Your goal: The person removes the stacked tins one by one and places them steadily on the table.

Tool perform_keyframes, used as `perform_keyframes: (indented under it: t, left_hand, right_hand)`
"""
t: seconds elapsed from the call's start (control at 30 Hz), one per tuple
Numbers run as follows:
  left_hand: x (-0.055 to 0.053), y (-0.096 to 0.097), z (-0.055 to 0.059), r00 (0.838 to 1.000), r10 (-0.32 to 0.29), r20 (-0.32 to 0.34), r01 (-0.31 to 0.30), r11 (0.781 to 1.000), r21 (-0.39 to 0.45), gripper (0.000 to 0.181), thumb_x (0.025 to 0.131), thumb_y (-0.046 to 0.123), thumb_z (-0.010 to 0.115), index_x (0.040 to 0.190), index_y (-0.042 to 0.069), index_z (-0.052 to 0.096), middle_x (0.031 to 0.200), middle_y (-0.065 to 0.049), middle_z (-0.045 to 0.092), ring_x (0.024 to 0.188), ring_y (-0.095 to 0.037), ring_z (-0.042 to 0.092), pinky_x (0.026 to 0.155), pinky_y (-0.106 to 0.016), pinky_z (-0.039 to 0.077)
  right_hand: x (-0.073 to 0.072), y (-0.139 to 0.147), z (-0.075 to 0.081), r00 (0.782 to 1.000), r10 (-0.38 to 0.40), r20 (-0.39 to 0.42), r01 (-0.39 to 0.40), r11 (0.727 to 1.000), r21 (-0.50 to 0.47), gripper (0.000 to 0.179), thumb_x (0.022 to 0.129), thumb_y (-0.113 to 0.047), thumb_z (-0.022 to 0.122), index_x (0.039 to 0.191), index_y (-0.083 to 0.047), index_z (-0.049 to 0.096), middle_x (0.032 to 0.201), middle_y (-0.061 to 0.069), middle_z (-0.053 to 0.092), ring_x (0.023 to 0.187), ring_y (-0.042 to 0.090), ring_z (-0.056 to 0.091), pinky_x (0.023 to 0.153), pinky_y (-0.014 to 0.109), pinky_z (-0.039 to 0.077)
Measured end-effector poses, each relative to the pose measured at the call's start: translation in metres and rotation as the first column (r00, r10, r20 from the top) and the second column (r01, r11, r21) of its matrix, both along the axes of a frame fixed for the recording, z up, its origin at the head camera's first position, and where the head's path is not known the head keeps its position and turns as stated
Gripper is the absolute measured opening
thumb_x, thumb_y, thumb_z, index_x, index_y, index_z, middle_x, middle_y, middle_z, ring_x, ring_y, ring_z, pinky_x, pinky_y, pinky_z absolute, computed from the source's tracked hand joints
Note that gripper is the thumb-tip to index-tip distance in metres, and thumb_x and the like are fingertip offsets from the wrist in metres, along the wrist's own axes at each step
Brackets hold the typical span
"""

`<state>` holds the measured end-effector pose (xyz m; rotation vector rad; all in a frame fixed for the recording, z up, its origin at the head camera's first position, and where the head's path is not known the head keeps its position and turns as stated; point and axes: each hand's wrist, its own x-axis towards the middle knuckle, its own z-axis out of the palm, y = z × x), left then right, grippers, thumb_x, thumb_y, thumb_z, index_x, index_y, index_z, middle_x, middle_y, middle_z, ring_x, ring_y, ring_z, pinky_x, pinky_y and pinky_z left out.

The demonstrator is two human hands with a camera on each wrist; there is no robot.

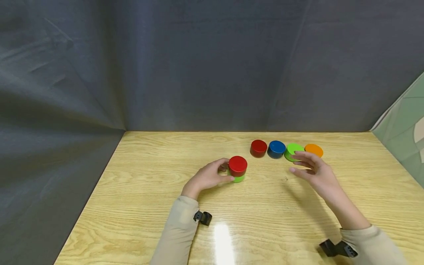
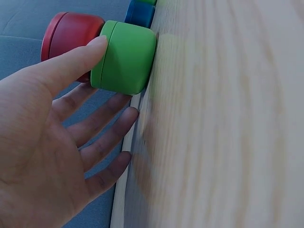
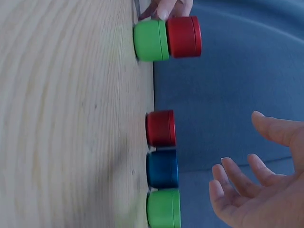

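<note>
A red round lidded tin point(image 1: 237, 166) stands on top of a green one point(image 1: 239, 179), forming a stack on the table. My left hand point(image 1: 208, 176) is at the stack's left side, thumb and index finger around it. In the left wrist view the thumb tip touches the green tin's point(image 2: 128, 57) lid edge, beside the red tin point(image 2: 76, 35); the other fingers are spread. My right hand point(image 1: 314, 171) hovers with relaxed fingers and holds nothing. It is nearest a second green tin point(image 1: 293, 150), which it partly covers in the head view.
Along the back of the wooden table point(image 1: 149, 154) stand a red tin point(image 1: 258, 148), a blue tin point(image 1: 276, 149), the second green tin and an orange tin point(image 1: 314, 149), in a row. A grey curtain point(image 1: 212, 66) hangs behind the table's far edge.
</note>
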<state>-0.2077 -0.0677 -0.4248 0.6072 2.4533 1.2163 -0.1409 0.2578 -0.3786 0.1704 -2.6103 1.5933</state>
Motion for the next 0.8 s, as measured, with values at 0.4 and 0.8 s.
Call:
perform_keyframes:
  t: [0.4, 0.8]
  left_hand:
    - [-0.001, 0.002, 0.001, 1.000, -0.002, -0.005, 0.001, 1.000, -0.004, 0.058, 0.090, 0.034, 0.075, 0.142, 0.021, 0.052, 0.128, 0.004, 0.060, 0.118, -0.016, 0.055, 0.101, -0.039, 0.044]
    - [-0.001, 0.003, 0.001, 1.000, -0.002, 0.001, 0.002, 1.000, 0.011, 0.057, 0.090, 0.033, 0.075, 0.141, 0.020, 0.053, 0.128, 0.003, 0.060, 0.118, -0.017, 0.055, 0.101, -0.038, 0.043]
  right_hand:
    - [-0.004, -0.020, 0.004, 0.997, 0.070, -0.017, -0.070, 0.997, -0.044, 0.053, 0.095, -0.010, 0.068, 0.139, 0.007, 0.046, 0.124, -0.002, 0.059, 0.107, -0.001, 0.056, 0.083, 0.011, 0.048]
    - [-0.015, -0.038, 0.003, 0.988, 0.153, -0.006, -0.153, 0.986, -0.058, 0.049, 0.095, -0.010, 0.067, 0.139, 0.004, 0.048, 0.133, 0.023, 0.056, 0.107, 0.006, 0.059, 0.086, 0.014, 0.047]
